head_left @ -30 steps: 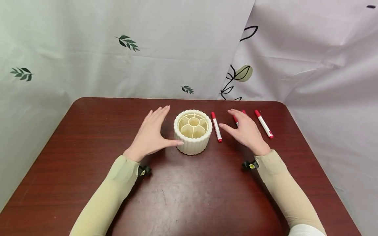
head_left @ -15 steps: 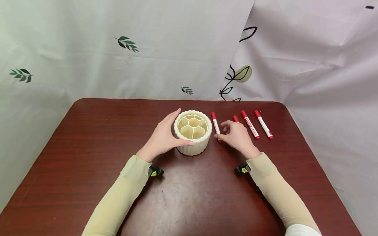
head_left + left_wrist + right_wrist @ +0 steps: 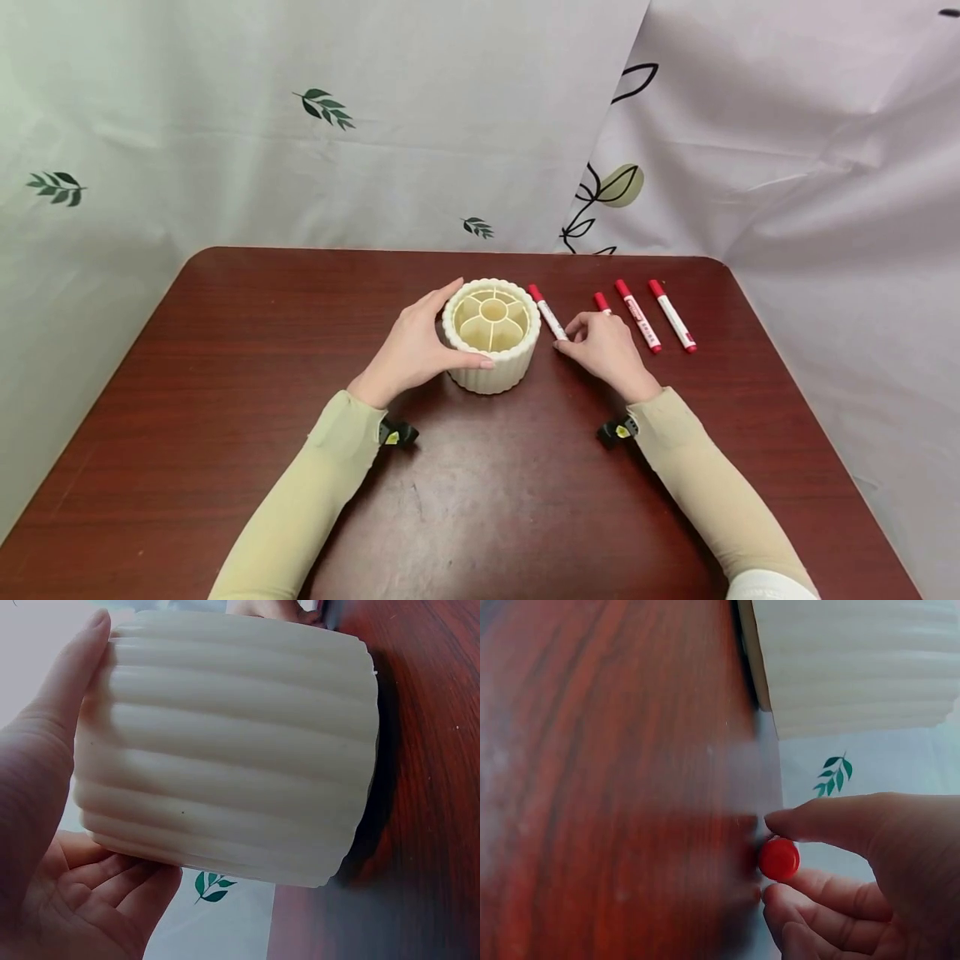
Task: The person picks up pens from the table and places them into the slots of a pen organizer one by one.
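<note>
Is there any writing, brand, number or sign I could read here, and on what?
None is readable.
Pinched marker nearest the ribbed holder: marks too small to read.
Partly hidden marker by the right hand: no text visible.
Next marker: red print, too blurred to read.
Rightmost marker: small red mark, unreadable.

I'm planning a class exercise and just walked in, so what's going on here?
A person's left hand grips a cream, ribbed, divided holder standing on a reddish table. Their right hand pinches the near end of a red-and-white marker beside the holder; I can't tell whether it is lifted. Three more markers lie farther right, one partly hidden by that hand.
</note>
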Available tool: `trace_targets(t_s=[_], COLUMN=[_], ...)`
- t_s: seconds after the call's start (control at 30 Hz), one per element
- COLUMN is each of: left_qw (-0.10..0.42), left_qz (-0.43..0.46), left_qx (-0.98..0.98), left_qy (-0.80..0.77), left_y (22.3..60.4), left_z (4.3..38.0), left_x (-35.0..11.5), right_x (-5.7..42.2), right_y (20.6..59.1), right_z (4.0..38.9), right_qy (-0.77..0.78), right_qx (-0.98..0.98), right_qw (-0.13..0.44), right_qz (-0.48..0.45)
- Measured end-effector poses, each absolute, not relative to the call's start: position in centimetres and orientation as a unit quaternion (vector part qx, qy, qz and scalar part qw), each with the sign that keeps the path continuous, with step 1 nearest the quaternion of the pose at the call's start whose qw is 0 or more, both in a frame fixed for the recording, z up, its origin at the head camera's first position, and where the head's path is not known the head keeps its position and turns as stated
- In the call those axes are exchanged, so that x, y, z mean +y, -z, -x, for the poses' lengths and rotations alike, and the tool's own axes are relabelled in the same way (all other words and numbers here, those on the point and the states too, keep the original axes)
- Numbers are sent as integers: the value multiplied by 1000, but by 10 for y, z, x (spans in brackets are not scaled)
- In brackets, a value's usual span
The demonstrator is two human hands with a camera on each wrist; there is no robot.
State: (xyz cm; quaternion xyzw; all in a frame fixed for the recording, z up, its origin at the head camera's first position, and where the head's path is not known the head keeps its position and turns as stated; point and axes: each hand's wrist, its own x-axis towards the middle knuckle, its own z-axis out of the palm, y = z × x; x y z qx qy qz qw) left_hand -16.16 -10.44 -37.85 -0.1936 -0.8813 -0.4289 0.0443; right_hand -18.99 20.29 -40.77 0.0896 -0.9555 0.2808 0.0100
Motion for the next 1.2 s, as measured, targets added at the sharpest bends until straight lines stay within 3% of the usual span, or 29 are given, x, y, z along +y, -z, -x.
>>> trace_targets(t_s=[0.33, 0.67, 1.2], left_qw=[50, 57, 45], left_qz=[195, 201, 198], left_qx=[-885, -881, -881], left_qy=[421, 425, 427], left_y=[378, 377, 377], left_z=[162, 163, 165], left_x=[-105, -105, -105], right_x=[207, 213, 225], right_y=[407, 398, 374], right_z=[192, 198, 204], right_qy=[-298, -378, -570], right_qx=[-949, -910, -807], right_qw=[64, 168, 155], right_qz=[-78, -35, 11])
